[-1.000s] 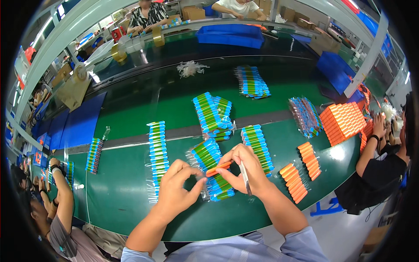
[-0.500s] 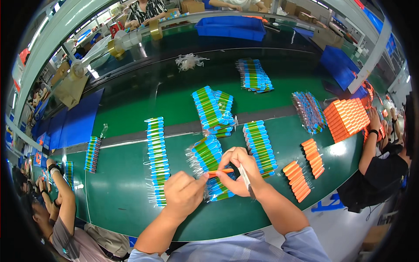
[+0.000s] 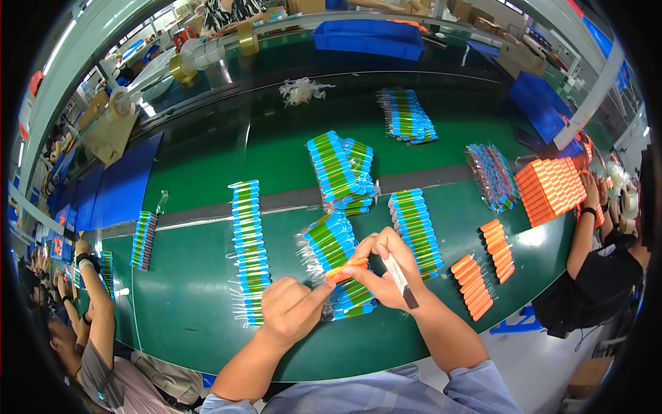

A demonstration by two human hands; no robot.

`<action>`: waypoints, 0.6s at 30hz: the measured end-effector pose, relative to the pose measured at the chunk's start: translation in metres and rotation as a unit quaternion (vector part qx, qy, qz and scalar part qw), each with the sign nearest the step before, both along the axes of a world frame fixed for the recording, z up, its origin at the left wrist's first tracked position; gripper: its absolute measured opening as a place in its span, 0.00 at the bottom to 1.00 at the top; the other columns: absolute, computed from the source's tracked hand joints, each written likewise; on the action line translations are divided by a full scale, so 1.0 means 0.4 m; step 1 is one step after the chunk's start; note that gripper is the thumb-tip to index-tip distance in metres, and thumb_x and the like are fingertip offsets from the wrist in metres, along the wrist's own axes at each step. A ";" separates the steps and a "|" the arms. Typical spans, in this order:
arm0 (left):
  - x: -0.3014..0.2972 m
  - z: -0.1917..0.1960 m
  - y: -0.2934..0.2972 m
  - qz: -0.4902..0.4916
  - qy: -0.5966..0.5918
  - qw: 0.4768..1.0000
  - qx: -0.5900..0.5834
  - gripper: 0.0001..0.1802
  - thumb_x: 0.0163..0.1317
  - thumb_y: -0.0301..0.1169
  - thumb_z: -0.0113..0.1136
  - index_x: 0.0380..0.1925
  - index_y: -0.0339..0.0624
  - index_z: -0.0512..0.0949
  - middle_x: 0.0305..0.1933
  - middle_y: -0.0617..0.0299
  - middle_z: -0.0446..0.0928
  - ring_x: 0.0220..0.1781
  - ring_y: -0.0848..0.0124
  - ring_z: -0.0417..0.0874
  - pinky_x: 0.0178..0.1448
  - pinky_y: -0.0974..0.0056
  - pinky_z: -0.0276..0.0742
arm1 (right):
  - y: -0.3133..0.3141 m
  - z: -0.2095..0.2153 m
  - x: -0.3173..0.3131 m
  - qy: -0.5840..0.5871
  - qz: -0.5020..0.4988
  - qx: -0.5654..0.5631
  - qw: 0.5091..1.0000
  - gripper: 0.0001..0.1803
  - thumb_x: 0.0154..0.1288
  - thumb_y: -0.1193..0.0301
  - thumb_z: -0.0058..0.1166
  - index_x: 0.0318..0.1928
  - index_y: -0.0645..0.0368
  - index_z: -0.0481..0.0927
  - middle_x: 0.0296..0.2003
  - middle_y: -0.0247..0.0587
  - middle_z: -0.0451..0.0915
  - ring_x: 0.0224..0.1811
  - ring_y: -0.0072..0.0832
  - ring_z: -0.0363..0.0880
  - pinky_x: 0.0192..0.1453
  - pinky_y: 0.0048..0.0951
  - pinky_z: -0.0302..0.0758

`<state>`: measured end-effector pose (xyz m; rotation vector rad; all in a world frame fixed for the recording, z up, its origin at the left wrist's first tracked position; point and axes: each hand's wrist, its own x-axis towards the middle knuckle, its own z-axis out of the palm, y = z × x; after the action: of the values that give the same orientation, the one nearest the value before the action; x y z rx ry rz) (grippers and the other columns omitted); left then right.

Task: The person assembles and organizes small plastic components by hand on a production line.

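In front of me, both hands pinch a small orange stick-shaped piece (image 3: 348,268) between fingertips. My left hand (image 3: 292,308) is closed on its left end. On the other end, the thumb and fingers of my right hand (image 3: 387,268) are closed. A narrow white strip with a dark end (image 3: 400,279) lies across my right palm; what it is I cannot make out. Just under and behind my fingers lies a stack of blue-and-green banded pieces (image 3: 327,238), with clear plastic ends sticking out at its left. Part of that stack is hidden by my hands.
Rows of banded pieces stand at left (image 3: 248,241) and right (image 3: 416,231). Farther off lies a higher pile (image 3: 334,165). Orange pieces (image 3: 472,286) and a large orange stack (image 3: 549,191) are at right. A blue tray (image 3: 369,38) sits across the belt. Co-workers flank me.
The orange piece has tilted, its right end now higher, and my right hand has turned slightly with it. The strip in my right palm shows more of its dark end.
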<state>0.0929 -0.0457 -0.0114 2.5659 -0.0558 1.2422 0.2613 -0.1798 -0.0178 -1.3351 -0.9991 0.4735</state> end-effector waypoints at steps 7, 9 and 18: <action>0.005 0.002 -0.018 0.030 0.038 0.970 -0.237 0.08 0.56 0.21 0.72 0.36 0.38 0.86 0.26 0.60 0.73 0.24 0.67 0.73 0.27 0.64 0.67 | 0.001 0.003 0.025 -0.154 0.023 0.036 0.987 0.28 0.59 0.79 0.73 0.34 0.55 0.58 0.39 0.51 0.86 0.41 0.34 0.85 0.43 0.31 0.80; 0.002 0.004 -0.021 0.020 0.036 0.966 -0.255 0.07 0.57 0.21 0.72 0.36 0.38 0.86 0.27 0.59 0.75 0.24 0.67 0.73 0.28 0.64 0.68 | 0.002 -0.011 0.023 -0.120 0.025 0.031 0.992 0.29 0.57 0.81 0.73 0.34 0.55 0.58 0.38 0.51 0.86 0.40 0.36 0.84 0.42 0.31 0.79; -0.004 0.019 -0.029 0.002 0.046 0.958 -0.284 0.07 0.55 0.19 0.72 0.33 0.39 0.86 0.26 0.61 0.77 0.25 0.71 0.73 0.30 0.67 0.67 | 0.014 -0.015 0.000 -0.063 0.004 0.054 0.997 0.28 0.56 0.84 0.71 0.33 0.55 0.58 0.35 0.46 0.83 0.38 0.30 0.82 0.42 0.30 0.77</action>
<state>0.0911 -0.0575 -0.0040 2.1122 0.2842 0.9602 0.2613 -0.1741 -0.0237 -1.2753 -1.1185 0.3396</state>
